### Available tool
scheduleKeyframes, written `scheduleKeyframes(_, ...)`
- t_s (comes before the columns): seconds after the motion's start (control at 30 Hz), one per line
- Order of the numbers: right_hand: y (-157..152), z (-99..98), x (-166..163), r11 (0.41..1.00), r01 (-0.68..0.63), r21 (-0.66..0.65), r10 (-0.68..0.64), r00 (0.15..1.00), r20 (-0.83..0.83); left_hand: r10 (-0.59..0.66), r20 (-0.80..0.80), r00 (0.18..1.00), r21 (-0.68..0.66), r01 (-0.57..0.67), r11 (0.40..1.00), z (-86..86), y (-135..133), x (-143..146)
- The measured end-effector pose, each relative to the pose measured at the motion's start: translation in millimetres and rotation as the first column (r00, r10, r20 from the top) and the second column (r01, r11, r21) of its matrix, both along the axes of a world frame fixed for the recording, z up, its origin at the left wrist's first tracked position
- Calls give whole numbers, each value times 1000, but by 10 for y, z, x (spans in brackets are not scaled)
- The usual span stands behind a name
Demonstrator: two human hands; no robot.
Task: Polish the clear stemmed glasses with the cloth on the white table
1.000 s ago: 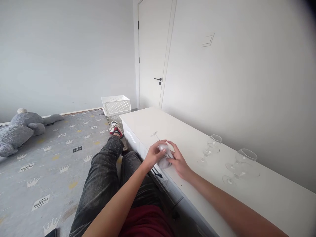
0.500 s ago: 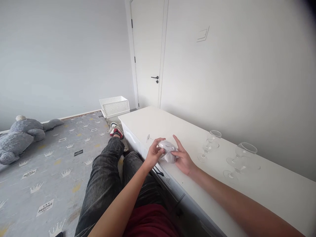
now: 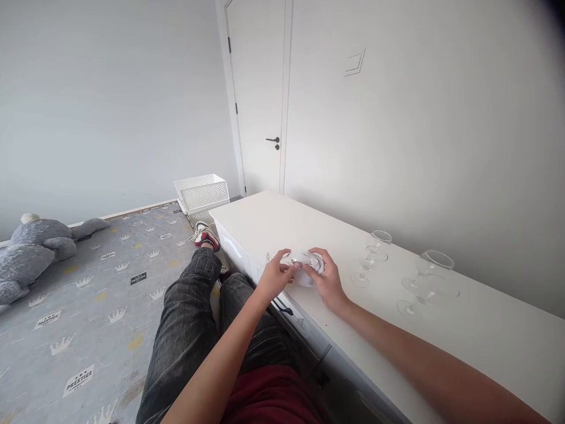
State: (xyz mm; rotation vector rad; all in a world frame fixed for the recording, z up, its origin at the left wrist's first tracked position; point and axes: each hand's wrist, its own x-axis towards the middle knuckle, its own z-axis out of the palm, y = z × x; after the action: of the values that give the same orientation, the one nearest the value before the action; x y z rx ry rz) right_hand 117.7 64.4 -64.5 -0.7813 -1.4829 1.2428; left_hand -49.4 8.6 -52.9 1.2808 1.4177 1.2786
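Note:
A clear stemmed glass lies on its side between my hands, above the front edge of the white cabinet top. My left hand pinches it on the stem side. My right hand is closed round its bowl, with a white cloth bunched against the glass. Two more clear glasses stand upright to the right, near the wall.
I sit on the floor, my legs in dark jeans stretched along the cabinet drawers. A white perforated basket stands by the door. A grey plush toy lies on the crown-patterned mat at left.
The glass has turned in my hands, so its stem now points left. My right fingers have closed over the bowl and cloth. The view has drifted slightly right.

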Motion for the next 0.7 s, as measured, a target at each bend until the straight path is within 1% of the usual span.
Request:
scheduleKeyframes(0.03,19,-3,4,999,42,10,-42,999,-10,12,-82,997,0,-12,1000,40,-24,4)
scheduleKeyframes(0.07,38,-1,7,997,78,11,-77,997,-23,56,-168,984,43,-49,998,80,-48,7)
scheduleKeyframes(0.1,56,8,11,995,104,3,-104,994,-39,125,-259,958,130,-94,987,116,-69,6)
scheduleKeyframes(0.13,73,22,15,993,120,-10,-120,991,-55,208,-348,914,242,-127,962,144,-83,2)
scheduleKeyframes(0.17,88,42,20,992,122,-24,-123,990,-70,287,-429,857,353,-133,926,160,-89,-6)
scheduleKeyframes(0.2,97,66,26,993,111,-36,-113,990,-80,342,-502,794,439,-107,892,162,-84,-17)
scheduleKeyframes(0.23,103,94,33,995,87,-46,-90,992,-86,370,-572,733,486,-61,872,150,-72,-29)
scheduleKeyframes(0.27,103,124,40,997,54,-53,-58,994,-89,372,-634,677,496,-13,868,124,-52,-39)
scheduleKeyframes(0.3,100,157,47,998,18,-56,-23,996,-91,358,-686,634,479,24,877,87,-30,-45)
scheduleKeyframes(0.33,95,191,54,998,-16,-59,11,996,-93,334,-724,603,447,42,894,42,-7,-46)
scheduleKeyframes(0.4,84,262,69,995,-69,-68,61,993,-103,284,-769,573,370,36,928,-53,28,-34)
scheduleKeyframes(0.47,85,331,90,995,-65,-73,56,991,-120,255,-774,580,297,-23,955,-126,37,-19)
scheduleKeyframes(0.53,104,387,119,999,19,-51,-27,987,-158,255,-735,629,226,-127,966,-154,23,-22)
scheduleKeyframes(0.6,135,419,149,992,126,-3,-124,971,-206,273,-632,725,158,-225,962,-134,-2,-44)
scheduleKeyframes(0.63,151,422,160,987,157,13,-151,964,-220,285,-558,780,137,-251,958,-111,-15,-55)
scheduleKeyframes(0.7,178,406,162,988,151,-14,-150,963,-223,274,-377,885,142,-237,961,-52,-35,-57)
